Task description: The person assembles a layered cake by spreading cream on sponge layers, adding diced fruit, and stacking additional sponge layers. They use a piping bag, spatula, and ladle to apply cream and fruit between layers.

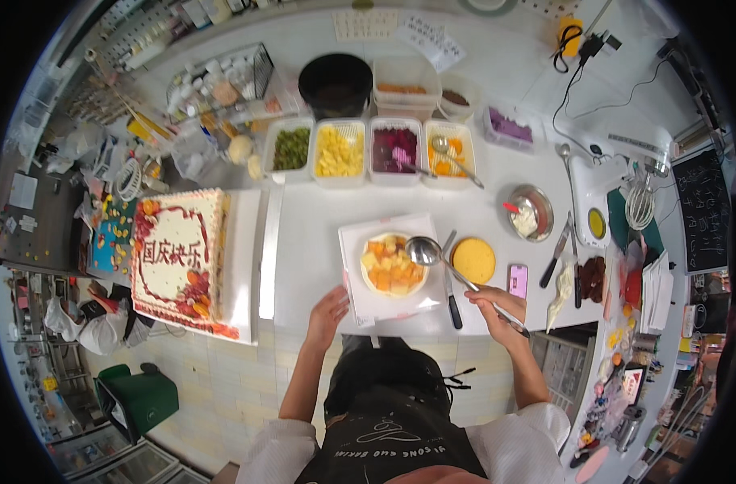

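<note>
My right hand [496, 308] grips the handle of a steel ladle [424, 250]. The ladle's bowl is above the right edge of a small round cake layer topped with cut yellow and orange fruit [387, 266]. That layer sits on a square white cake board [359, 305]. At the board's lower left edge is my left hand [329, 314], fingers slightly apart and holding nothing; whether it touches the board is unclear. A black-handled palette knife [454, 308] lies along the board's right side. Beyond it rests a plain round sponge layer [473, 261].
Tubs of green fruit [291, 149], yellow fruit [339, 151], dark red fruit [394, 145] and orange segments [449, 158] line the back. Right are a steel bowl with cream [528, 215], a phone [517, 281] and a piping bag [561, 293]. A large decorated cake [171, 251] stands left.
</note>
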{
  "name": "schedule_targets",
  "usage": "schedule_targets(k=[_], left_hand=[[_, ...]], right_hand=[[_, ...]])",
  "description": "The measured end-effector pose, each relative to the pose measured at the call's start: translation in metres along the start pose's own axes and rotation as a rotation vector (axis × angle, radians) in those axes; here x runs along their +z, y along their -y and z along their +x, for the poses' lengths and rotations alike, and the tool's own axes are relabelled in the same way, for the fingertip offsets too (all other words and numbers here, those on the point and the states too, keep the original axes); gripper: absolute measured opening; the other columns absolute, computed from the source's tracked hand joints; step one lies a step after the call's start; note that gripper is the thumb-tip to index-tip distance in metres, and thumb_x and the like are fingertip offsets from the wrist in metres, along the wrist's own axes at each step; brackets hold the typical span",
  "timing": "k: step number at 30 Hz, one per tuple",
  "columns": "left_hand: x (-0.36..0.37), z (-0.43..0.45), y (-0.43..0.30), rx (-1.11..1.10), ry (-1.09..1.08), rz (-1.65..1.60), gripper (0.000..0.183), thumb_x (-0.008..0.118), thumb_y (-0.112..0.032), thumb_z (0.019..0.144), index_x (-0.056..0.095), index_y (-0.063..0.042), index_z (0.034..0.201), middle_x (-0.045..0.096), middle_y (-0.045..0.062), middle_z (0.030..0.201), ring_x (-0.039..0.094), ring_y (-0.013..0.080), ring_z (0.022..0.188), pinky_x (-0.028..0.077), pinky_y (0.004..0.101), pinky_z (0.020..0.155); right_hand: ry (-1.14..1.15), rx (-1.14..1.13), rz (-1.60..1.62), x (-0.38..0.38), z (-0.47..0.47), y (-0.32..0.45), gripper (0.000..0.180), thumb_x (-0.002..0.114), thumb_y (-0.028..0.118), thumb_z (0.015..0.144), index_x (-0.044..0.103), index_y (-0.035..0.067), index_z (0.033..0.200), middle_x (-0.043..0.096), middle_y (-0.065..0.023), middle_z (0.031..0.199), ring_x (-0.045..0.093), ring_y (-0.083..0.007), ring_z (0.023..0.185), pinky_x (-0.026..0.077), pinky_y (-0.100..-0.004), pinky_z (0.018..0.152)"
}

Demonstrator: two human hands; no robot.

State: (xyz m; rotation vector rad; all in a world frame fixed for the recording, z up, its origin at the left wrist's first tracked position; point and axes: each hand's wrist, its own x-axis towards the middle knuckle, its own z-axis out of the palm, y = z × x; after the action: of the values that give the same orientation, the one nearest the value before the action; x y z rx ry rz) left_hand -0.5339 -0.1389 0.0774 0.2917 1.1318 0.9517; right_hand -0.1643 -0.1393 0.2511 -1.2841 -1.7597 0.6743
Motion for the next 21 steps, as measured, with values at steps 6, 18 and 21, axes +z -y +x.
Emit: schedule_targets(k=[6,18,21], left_hand=[[-0.093,-0.052,0.044,-0.083,0.061,0.548,0.043,0.068,-0.024,0.092,0.064,0.0,0.128,0.069,0.01,0.119,0.063,0.019,0.11,0.048,0.0338,0.097],[-0.185,-0.099,0.089,-0.073,-0.232,1.571,0.042,0.085,-0.02,0.069,0.073,-0.011,0.108,0.071,0.012,0.099,0.067,0.0324,0.094,0.055,0.0415,0.083],[-0.104,-0.063,0.022,0.512,-0.272,1.356,0.029,0.081,-0.013,0.075,0.073,-0.009,0.102,0.067,0.012,0.095,0.064,0.0286,0.083,0.053,0.0387,0.069]], right_hand=[[-0.082,0.154,0.147,-0.006,-0.006,-0.017,0.014,0.065,0.01,0.095,0.074,-0.001,0.097,0.076,-0.0115,0.09,0.073,-0.017,0.08,0.056,-0.0277,0.074],[-0.081,0.251,0.18,-0.005,-0.008,-0.03,0.02,0.06,0.008,0.099,0.068,-0.01,0.102,0.074,-0.0173,0.094,0.072,-0.0195,0.083,0.058,-0.03,0.077],[-0.117,0.298,0.182,0.001,-0.008,-0.031,0.021,0.058,0.008,0.1,0.068,-0.01,0.102,0.074,-0.0186,0.094,0.072,-0.0209,0.084,0.059,-0.0303,0.077]])
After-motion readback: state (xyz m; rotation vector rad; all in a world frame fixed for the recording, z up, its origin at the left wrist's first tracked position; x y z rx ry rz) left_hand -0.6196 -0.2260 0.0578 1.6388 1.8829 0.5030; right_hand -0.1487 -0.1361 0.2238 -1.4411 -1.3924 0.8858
